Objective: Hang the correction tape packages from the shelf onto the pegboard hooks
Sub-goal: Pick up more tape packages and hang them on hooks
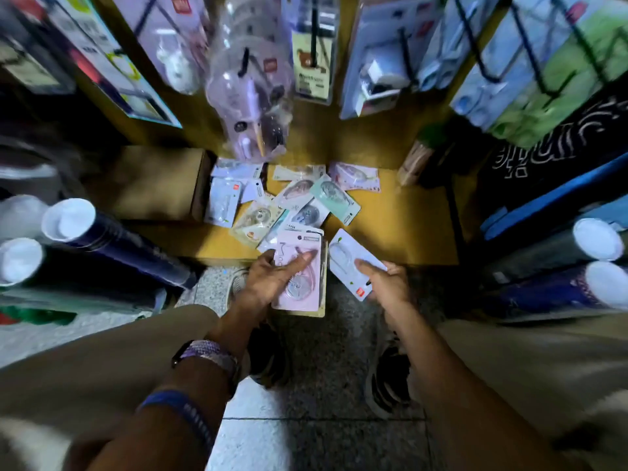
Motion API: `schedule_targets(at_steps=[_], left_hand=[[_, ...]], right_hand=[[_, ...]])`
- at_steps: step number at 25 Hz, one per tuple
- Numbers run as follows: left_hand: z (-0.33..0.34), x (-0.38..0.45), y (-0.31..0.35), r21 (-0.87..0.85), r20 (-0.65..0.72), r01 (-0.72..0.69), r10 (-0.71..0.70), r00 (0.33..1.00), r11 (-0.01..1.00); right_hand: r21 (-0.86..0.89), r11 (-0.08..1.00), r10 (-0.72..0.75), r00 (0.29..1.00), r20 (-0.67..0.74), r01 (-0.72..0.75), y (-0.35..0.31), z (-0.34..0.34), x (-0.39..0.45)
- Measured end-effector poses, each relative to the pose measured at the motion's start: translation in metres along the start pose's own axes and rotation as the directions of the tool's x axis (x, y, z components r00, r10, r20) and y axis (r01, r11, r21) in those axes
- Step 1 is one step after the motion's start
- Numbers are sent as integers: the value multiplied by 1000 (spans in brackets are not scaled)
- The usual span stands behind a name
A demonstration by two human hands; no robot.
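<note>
My left hand (268, 280) gripping pink pkg stack (299, 277), thumb on top, right hand (387, 283) fingers pinching white pkg (350, 260), more pkgs (292, 198) scattered on far shelf (407, 226)

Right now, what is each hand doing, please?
Left hand: holds the pink package.
Right hand: holds the white package.

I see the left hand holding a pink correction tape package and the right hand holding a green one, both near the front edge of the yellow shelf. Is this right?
Not quite. In the head view the right hand holds a white correction tape package, not green. The left hand does hold the pink correction tape package, both near the yellow shelf's front edge.
</note>
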State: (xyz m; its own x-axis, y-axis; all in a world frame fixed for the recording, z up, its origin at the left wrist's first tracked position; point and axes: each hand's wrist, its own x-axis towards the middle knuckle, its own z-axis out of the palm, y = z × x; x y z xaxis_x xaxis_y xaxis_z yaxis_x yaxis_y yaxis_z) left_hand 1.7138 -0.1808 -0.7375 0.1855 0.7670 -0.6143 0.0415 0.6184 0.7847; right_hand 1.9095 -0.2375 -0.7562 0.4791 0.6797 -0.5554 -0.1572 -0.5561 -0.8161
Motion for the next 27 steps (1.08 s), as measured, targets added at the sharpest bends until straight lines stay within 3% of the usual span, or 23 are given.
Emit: schedule_targets(at_steps=[4, 7, 14, 19, 23, 27], left_hand=[[15, -58, 52, -35, 20, -121, 121, 992, 992], [21, -98, 98, 5, -15, -244, 244, 970, 970], [12, -184, 178, 0, -34, -506, 506, 862, 862], [4, -224, 217, -142, -5, -575, 580, 814, 806], [-13, -237, 233, -242, 0, -577, 595, 804, 780], [-23, -242, 241, -171, 63, -592, 609, 791, 787]], right_hand=[[90, 994, -75, 990, 116, 65, -78, -27, -61], [142, 961, -260, 952, 163, 238, -126, -52, -107], [91, 782, -617, 743, 262, 617, -245, -83, -207], [34, 702, -664, 635, 395, 712, -325, -62, -238], [-110, 637, -607, 584, 540, 763, -366, -57, -247], [-23, 622, -691, 563, 454, 782, -383, -34, -259]])
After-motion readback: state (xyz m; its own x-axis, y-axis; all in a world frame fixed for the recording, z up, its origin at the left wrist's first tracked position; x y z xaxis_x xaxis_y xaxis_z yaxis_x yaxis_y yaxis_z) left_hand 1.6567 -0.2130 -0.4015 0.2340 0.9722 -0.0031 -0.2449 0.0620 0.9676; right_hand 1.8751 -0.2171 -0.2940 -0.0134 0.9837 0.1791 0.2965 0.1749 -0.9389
